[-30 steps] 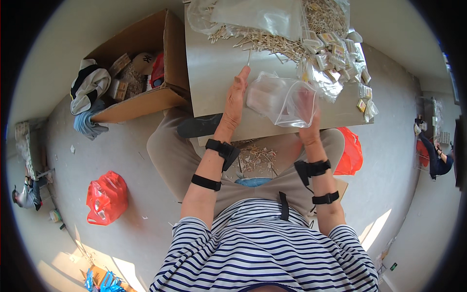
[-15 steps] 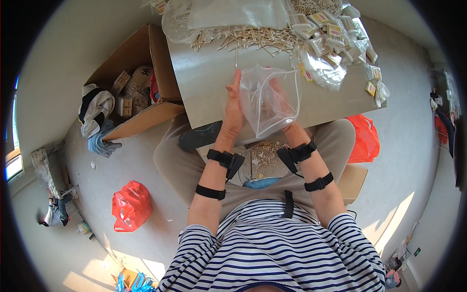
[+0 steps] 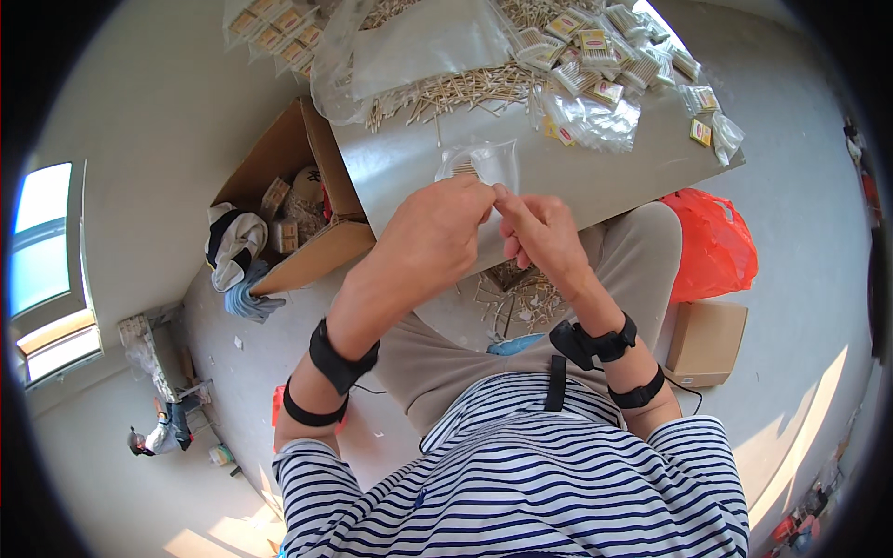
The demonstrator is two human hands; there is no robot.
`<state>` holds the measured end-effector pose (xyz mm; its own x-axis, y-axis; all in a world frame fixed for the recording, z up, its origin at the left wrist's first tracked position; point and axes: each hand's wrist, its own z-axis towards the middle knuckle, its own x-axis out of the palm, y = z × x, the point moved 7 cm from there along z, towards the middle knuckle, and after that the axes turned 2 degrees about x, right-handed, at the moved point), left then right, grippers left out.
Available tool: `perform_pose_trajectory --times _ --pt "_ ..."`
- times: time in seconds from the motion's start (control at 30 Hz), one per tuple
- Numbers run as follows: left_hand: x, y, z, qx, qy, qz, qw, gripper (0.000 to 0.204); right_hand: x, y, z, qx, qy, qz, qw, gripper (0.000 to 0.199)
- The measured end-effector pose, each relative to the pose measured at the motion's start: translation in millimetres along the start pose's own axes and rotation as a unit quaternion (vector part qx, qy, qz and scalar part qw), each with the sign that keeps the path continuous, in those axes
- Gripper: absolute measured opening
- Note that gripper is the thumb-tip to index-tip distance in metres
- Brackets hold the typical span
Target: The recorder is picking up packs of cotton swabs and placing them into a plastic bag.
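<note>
My left hand (image 3: 430, 223) and my right hand (image 3: 551, 238) meet over the near edge of the table, fingertips and thumbs pinched together at the near edge of a clear plastic bag (image 3: 500, 160). Thin brown swab sticks show through the bag's film. Both hands are closed, and the edge they grip is mostly hidden under the fingers. Farther back lies a pile of loose cotton swabs (image 3: 437, 95), partly under a large clear plastic sheet (image 3: 423, 48). To its right sit several small filled swab packets (image 3: 593, 54) and some flat clear bags (image 3: 600, 126).
A cardboard box (image 3: 312, 256) with cloth and packages stands left of the table. Right of my knee are a red plastic bag (image 3: 712, 244) and a closed carton (image 3: 707, 342). Loose swabs (image 3: 516, 302) lie below between my legs. Another person (image 3: 167, 430) is far left.
The clear bag, held wide between my two hands before, is now lower and pinched along its near edge. My hands have come together, the left crossing toward the right.
</note>
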<state>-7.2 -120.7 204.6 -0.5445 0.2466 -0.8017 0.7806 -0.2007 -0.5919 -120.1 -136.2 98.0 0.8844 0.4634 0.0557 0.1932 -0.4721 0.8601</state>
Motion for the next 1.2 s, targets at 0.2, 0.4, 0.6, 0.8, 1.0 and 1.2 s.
perform_pose_trajectory --times 0.2,0.4,0.6,0.8,1.0,1.2 --pt "31.3 59.1 36.5 -0.081 0.291 0.205 0.931 0.014 -1.1 -17.3 11.7 -0.122 -0.106 0.033 0.986 0.058" --pt "48.7 104.3 45.9 -0.149 0.367 0.126 0.91 0.034 24.0 -27.0 18.5 -0.057 -0.022 0.034 0.998 0.072" --pt "71.6 124.0 48.2 -0.197 0.31 -0.043 0.929 0.023 37.9 -31.8 37.3 -0.035 0.011 0.18 0.983 0.059" --pt "82.9 181.6 43.2 -0.304 0.132 -0.191 0.924 0.018 30.2 -3.4 18.9 -0.176 -0.104 0.075 0.976 0.036" --pt "104.3 171.2 55.2 -0.113 0.173 -0.081 0.975 0.019 23.5 4.9 16.2 -0.178 -0.13 0.074 0.973 0.034" --pt "116.1 160.0 57.8 -0.019 0.181 0.046 0.982 0.026 22.3 14.7 9.1 -0.195 -0.133 0.045 0.971 0.035"
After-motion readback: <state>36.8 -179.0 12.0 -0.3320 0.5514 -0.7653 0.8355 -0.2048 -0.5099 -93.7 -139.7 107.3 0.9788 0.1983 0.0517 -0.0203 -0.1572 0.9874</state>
